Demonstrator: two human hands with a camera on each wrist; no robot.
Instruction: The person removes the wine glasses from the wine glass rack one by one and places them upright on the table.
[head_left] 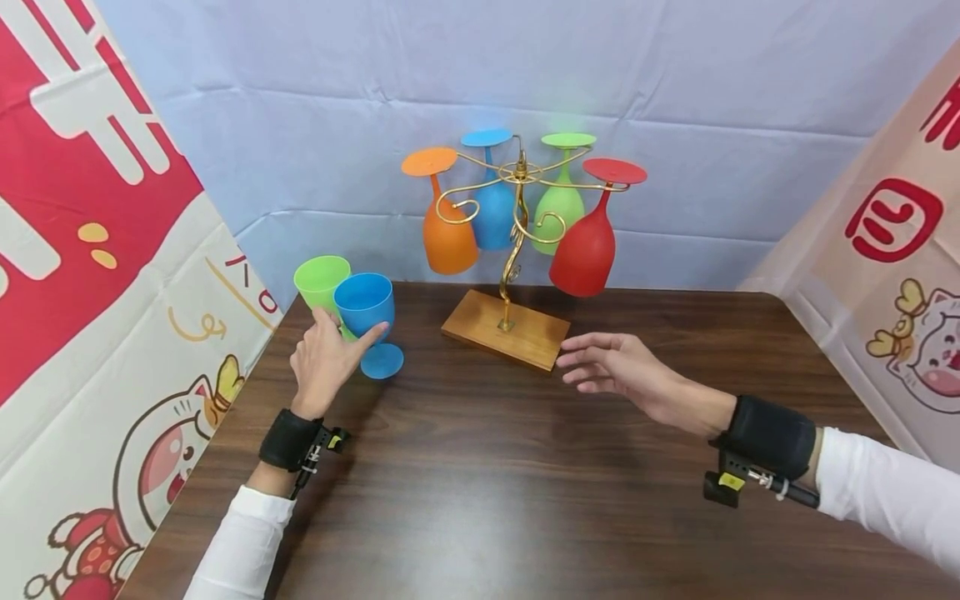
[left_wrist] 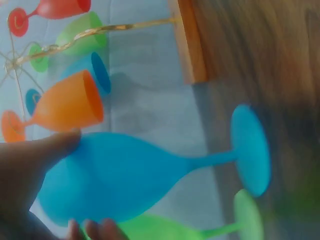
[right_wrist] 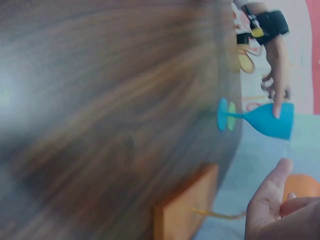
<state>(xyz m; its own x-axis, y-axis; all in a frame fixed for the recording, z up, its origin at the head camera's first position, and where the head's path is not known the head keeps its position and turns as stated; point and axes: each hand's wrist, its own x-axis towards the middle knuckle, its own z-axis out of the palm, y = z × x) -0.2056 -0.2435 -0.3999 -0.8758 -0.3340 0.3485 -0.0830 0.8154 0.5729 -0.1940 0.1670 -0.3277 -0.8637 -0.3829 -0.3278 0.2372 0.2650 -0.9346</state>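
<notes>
At the left of the table, a blue plastic goblet [head_left: 365, 302] stands upright, and my left hand [head_left: 324, 360] holds its bowl between thumb and fingers. Close behind it is a light green goblet [head_left: 318, 277], partly hidden by the blue one and the hand. My right hand [head_left: 618, 371] hovers by the right corner of the rack's wooden base [head_left: 480, 325], fingers loosely bent with nothing in them. From the gold rack [head_left: 517, 175] hang four upside-down goblets: orange [head_left: 450, 242], blue [head_left: 492, 218], green [head_left: 558, 215] and red [head_left: 588, 254].
The dark wooden table [head_left: 465, 483] runs back to a pale cloth backdrop [head_left: 337, 125]. Printed cloth panels stand at the left [head_left: 97, 325] and right [head_left: 892, 250]. The rack's curled arms and hanging goblets spread out above its base.
</notes>
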